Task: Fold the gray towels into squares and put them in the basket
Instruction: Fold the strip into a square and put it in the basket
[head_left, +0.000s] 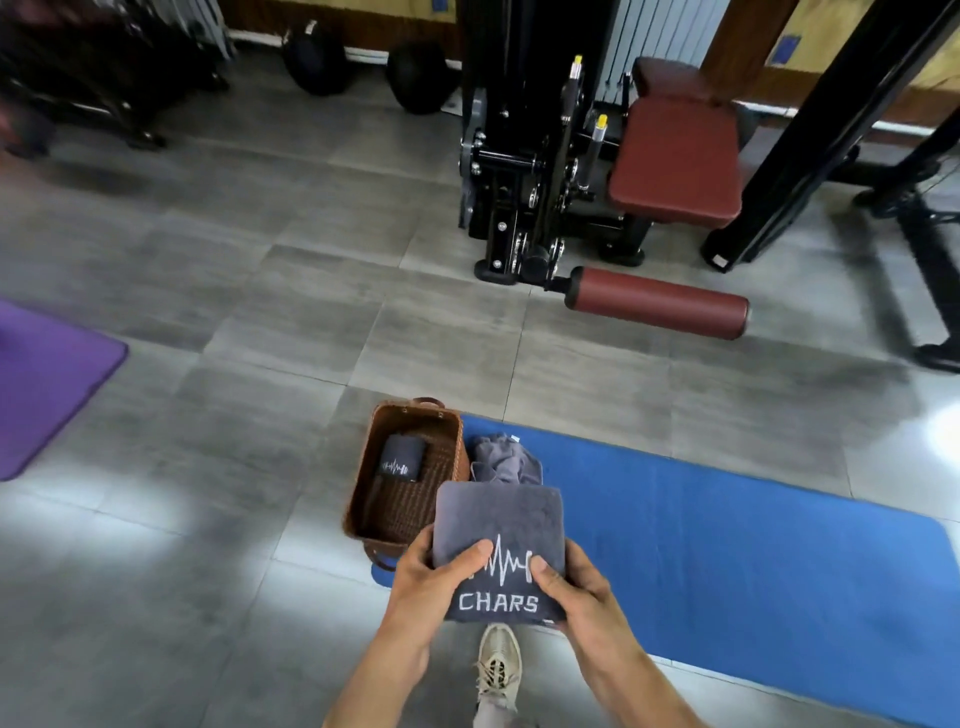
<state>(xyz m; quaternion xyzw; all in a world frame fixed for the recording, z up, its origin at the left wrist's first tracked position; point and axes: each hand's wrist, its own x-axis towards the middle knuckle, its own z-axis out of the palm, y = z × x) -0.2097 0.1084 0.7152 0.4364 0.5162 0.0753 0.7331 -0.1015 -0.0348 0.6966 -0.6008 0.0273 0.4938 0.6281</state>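
A gray towel folded into a square (498, 519), with a white pulse logo and the word CHARS on top, is held up in front of me. My left hand (434, 584) grips its left edge, thumb on top. My right hand (569, 590) grips its right edge the same way. On the floor just left of the towel stands a brown wicker basket (457, 447) with one folded gray towel (401, 458) inside. A crumpled gray towel (501, 460) lies on the blue mat beside the basket, partly hidden by the held towel.
The blue exercise mat (727, 545) stretches to the right. A purple mat (47, 384) lies at the far left. A black gym machine with maroon pads (670, 161) stands ahead. My shoe (498, 662) shows below the towel on the gray tiled floor.
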